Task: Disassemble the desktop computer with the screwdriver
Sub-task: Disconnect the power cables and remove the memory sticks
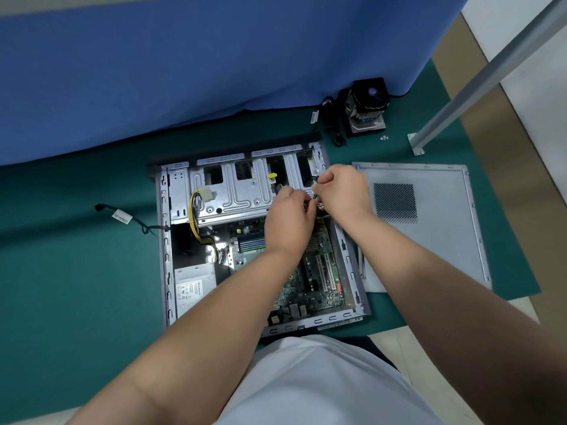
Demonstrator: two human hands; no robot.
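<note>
- The open computer case (165, 240) lies flat on the green-matted tabletop (76, 286).
- Our left hand (288, 219) and right hand (343, 191) meet at its far right edge, fingers curled pinching small cables (313, 196).
- We cannot see the screwdriver.
- The removed side panel (429, 228) lies just right of it.

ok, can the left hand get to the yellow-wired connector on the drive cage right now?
Probably yes. The connector lies exposed on top of the drive cage, nothing covering it. But the left hand is busy on small cabling beside the right hand.
</note>
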